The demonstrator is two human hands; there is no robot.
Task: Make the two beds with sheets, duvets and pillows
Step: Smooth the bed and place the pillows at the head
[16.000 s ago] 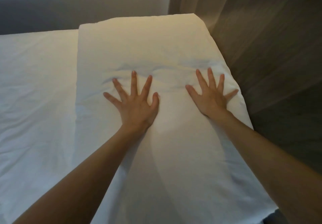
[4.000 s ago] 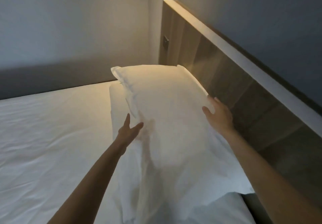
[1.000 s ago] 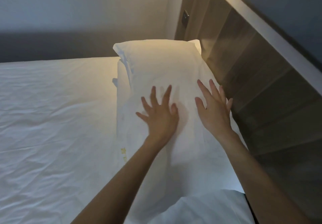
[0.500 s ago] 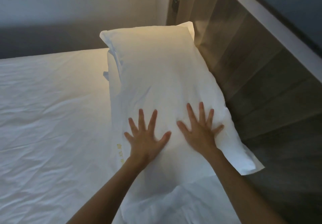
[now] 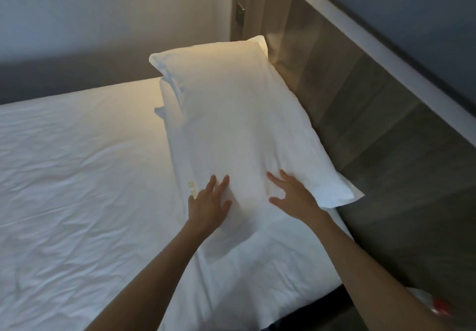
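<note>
White sheet (image 5: 77,176), creased, covers the bed from 6 to 9 o'clock. Left hand (image 5: 208,207) and right hand (image 5: 296,199) lie flat, fingers straight, on the near end of the pillow (image 5: 244,124). Yellow mark (image 5: 191,187) by the left hand, unreadable. Pillow runs beside the wooden headboard (image 5: 373,124) at 3 o'clock, near corner overhanging the mattress edge. Second pillow (image 5: 170,104) peeks out beneath. Wall switch (image 5: 240,14) at 12 o'clock.

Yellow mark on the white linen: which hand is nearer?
Left. The left hand lies flat on the top pillow, right beside the yellow mark; the right hand is farther off on the same pillow, toward the headboard.
</note>
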